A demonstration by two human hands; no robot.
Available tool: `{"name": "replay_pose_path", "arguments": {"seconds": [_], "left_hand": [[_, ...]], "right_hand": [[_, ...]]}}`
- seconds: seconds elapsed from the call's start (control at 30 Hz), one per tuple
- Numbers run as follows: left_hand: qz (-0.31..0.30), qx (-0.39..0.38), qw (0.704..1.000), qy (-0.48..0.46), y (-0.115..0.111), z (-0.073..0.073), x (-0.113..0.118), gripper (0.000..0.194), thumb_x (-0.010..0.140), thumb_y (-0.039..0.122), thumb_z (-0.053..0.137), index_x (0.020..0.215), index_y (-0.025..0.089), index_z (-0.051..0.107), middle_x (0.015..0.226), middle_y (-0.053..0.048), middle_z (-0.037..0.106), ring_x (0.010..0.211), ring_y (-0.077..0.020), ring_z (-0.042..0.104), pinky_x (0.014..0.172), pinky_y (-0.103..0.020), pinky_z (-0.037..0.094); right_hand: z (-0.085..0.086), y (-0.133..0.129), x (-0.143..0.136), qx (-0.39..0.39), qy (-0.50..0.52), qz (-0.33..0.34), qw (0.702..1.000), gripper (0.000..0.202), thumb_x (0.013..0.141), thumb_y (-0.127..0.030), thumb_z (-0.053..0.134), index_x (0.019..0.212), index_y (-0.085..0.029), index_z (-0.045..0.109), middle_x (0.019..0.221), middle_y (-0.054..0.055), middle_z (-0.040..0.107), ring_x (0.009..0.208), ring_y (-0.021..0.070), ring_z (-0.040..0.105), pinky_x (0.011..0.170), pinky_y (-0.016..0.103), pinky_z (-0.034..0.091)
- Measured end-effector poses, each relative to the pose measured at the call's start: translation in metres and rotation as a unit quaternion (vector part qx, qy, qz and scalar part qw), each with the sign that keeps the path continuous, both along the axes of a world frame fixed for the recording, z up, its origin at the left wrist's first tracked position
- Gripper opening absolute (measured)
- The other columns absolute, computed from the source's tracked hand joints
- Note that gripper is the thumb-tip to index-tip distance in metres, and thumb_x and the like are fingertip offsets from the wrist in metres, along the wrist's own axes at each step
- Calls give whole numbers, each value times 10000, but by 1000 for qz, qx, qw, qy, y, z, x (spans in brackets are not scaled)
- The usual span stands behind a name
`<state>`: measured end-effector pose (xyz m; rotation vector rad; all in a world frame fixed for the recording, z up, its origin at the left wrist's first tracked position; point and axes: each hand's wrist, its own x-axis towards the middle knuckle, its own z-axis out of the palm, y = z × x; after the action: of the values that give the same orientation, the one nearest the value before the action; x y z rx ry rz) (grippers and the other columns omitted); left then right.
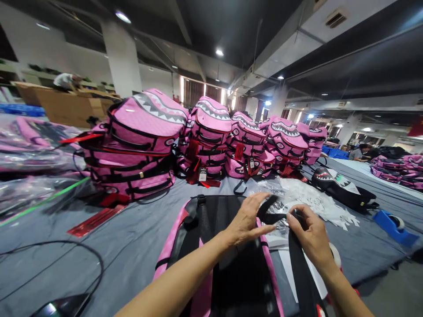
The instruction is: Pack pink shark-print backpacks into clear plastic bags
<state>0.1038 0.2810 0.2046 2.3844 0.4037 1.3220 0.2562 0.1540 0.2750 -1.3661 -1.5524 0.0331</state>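
Note:
A pink-and-black backpack lies in front of me with its black back panel facing up. My right hand pinches a black webbing strap between thumb and fingers, to the right of the bag; its wide part hangs down towards me. A loop of the strap bends across towards my left hand. That hand is held over the bag's right side, thumb and fingers stretched apart around the loop. Whether its fingertips touch the webbing is hard to see.
Stacked pink backpacks with shark-mouth prints line the table. White tags or packets, a black shark-print bag and a blue tape dispenser lie right. Plastic-wrapped bags and a black cable are left.

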Motion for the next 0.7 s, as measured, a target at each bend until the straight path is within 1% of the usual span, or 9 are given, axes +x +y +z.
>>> {"name": "replay_pose_path", "arguments": {"seconds": [0.1, 0.2, 0.37, 0.43, 0.5, 0.53, 0.6, 0.67, 0.7], "left_hand": [[-57, 119, 989, 67, -14, 36, 12, 405, 935, 321, 616, 1314, 195, 544, 1284, -114, 652, 1279, -215, 541, 1203, -442, 244], [-25, 129, 979, 155, -4, 44, 16, 149, 940, 269, 608, 1055, 187, 657, 1021, -64, 734, 1053, -197, 655, 1193, -454, 238], [95, -41, 986, 134, 5, 10, -15, 118, 937, 194, 535, 926, 177, 651, 840, -23, 717, 805, -160, 655, 1044, -390, 394], [84, -97, 983, 130, -15, -5, -30, 203, 968, 259, 453, 918, 176, 632, 718, 7, 673, 624, -133, 606, 843, -321, 486], [7, -254, 962, 100, -49, -17, -38, 262, 959, 351, 440, 904, 173, 624, 656, 18, 639, 534, -121, 572, 670, -263, 486], [-45, -368, 926, 67, -68, -22, -39, 282, 931, 406, 476, 896, 170, 628, 661, 8, 644, 540, -130, 588, 631, -256, 483], [-119, -584, 803, -15, -102, -30, -38, 347, 839, 493, 579, 876, 157, 658, 689, -35, 678, 618, -181, 649, 649, -291, 516], [-120, -705, 692, -98, -126, -41, -38, 355, 743, 491, 674, 840, 149, 683, 714, -76, 702, 684, -221, 680, 690, -333, 544], [-104, -734, 656, -138, -134, -47, -41, 340, 702, 476, 710, 803, 152, 680, 708, -79, 698, 682, -221, 676, 693, -337, 548]], "right_hand": [[10, 1, 3, -7, -8, 39, 999, 277, 835, -476, 627, 837, -202, 593, 681, -16, 599, 586, 136, 575, 554, 223, 479], [19, 1, 4, -22, 8, 55, 998, 333, 813, -522, 667, 829, -199, 589, 660, -22, 574, 571, 133, 555, 530, 224, 452], [34, 18, 26, -78, 55, 131, 987, 442, 809, -608, 669, 904, -187, 576, 704, -24, 550, 573, 113, 492, 508, 222, 394], [37, 40, 32, -108, 42, 186, 976, 490, 829, -624, 648, 1025, -181, 577, 731, -29, 538, 579, 109, 467, 509, 224, 380], [33, 73, 29, -123, -7, 222, 967, 502, 849, -619, 632, 1090, -182, 578, 714, -47, 498, 585, 110, 441, 527, 229, 371], [27, 93, 24, -122, -42, 224, 966, 478, 857, -602, 634, 1085, -184, 587, 698, -56, 474, 590, 111, 433, 544, 232, 371], [7, 132, 7, -127, -138, 205, 961, 388, 861, -527, 670, 1042, -188, 616, 711, -53, 476, 637, 121, 465, 607, 238, 399], [-19, 166, -14, -154, -245, 185, 939, 316, 849, -452, 719, 1016, -194, 643, 803, -21, 547, 744, 143, 545, 700, 254, 445], [-32, 178, -24, -169, -284, 179, 927, 306, 839, -435, 740, 1016, -200, 655, 873, 3, 585, 815, 161, 580, 752, 270, 461]]}}
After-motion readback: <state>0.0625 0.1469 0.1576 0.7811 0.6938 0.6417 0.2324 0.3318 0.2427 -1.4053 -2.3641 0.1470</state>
